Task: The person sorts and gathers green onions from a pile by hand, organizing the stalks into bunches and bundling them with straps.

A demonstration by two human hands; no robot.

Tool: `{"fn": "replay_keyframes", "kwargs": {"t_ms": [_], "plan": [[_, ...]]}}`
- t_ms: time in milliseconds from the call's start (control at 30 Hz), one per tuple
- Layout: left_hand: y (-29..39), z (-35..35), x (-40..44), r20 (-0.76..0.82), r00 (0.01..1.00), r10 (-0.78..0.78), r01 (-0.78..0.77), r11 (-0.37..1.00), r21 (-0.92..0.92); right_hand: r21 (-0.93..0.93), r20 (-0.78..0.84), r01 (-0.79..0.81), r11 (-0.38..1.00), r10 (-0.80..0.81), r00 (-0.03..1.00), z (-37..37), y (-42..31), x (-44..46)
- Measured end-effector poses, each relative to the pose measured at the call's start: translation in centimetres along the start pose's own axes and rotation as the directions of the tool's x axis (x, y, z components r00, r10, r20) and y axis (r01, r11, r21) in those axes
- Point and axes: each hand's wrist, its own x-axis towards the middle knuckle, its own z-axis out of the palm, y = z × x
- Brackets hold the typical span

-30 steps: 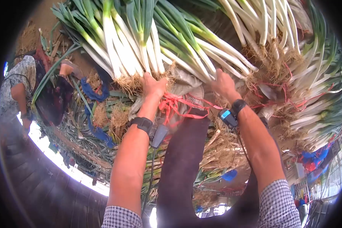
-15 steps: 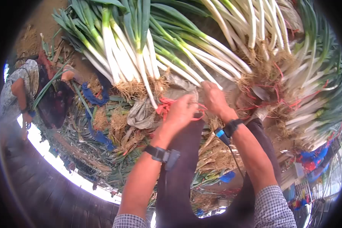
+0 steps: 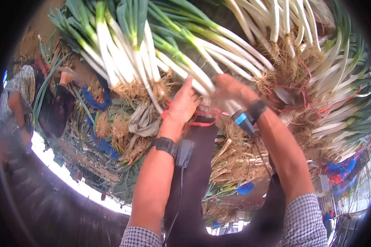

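Now our left hand (image 3: 183,103) leaves the red ties (image 3: 202,124) for the leeks (image 3: 197,75), upper centre, near our blurred right hand (image 3: 231,88), so both tend them; we cannot tell either grip

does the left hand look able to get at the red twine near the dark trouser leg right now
Probably yes: the red twine shows right beside the left hand, and nothing seems to cover its loop by the dark trouser leg.
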Motion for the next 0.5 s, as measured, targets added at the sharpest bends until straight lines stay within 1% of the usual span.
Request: {"fn": "replay_keyframes", "kwargs": {"t_ms": [33,67,100,133,200,233,300,333,400,433,467,500], "plan": [[-0.8,-0.9,2.3,0.095,0.994,0.057,-0.041,0.986,-0.161,-0.014,0.002,0.079,0.997,-0.079,0.997,0.3,-0.4,-0.3],[-1.8,-1.0,4.2,0.182,0.976,0.119,-0.054,0.943,-0.329,-0.028,0.008,0.001,1.000,-0.001,1.000,0.6,-1.0,-0.7],[-2.2,-0.3,5.0,-0.024,0.996,0.089,-0.092,0.927,-0.364,0.006,-0.080,-0.058,0.998,0.059,0.995,1.2,-0.6,-0.9],[-2.8,0.1,5.3,-0.059,0.994,0.097,-0.111,0.926,-0.361,0.050,-0.157,-0.111,0.993,0.118,0.981,2.1,-0.3,-1.4],[-3.4,0.0,6.3,-0.048,0.993,0.109,-0.119,0.912,-0.392,0.089,-0.296,-0.186,0.979,0.204,0.933,2.4,-0.8,-2.8],[-3.5,-0.2,6.5,-0.102,0.990,0.095,-0.122,0.943,-0.308,0.111,-0.364,-0.213,0.971,0.239,0.900,1.8,-1.3,-3.4],[-3.4,-0.7,6.4,-0.214,0.973,0.087,-0.118,0.984,-0.134,0.011,-0.412,-0.235,0.972,0.219,0.884,-0.7,-1.3,-4.5],[-3.0,-0.6,6.4,-0.202,0.977,0.072,-0.095,0.990,-0.105,-0.041,-0.444,-0.243,0.969,0.200,0.874,-2.5,-1.0,-4.9],[-2.4,-0.7,5.3,-0.189,0.982,0.030,-0.040,0.998,-0.048,-0.186,-0.612,-0.255,0.949,0.091,0.786,-5.6,0.8,-5.3],[-2.4,-0.5,5.0,-0.195,0.979,0.053,-0.061,0.998,-0.033,-0.241,-0.728,-0.245,0.939,-0.007,0.686,-7.9,2.4,-5.7],[-2.4,-0.6,4.7,-0.186,0.982,0.038,-0.048,0.998,-0.049,-0.297,-0.818,-0.244,0.923,-0.114,0.564,-9.6,2.7,-5.9],[-2.3,-0.5,4.6,-0.172,0.985,0.026,-0.038,0.997,-0.063,-0.212,-0.806,-0.160,0.964,-0.080,0.587,-9.5,2.4,-6.0]]}}
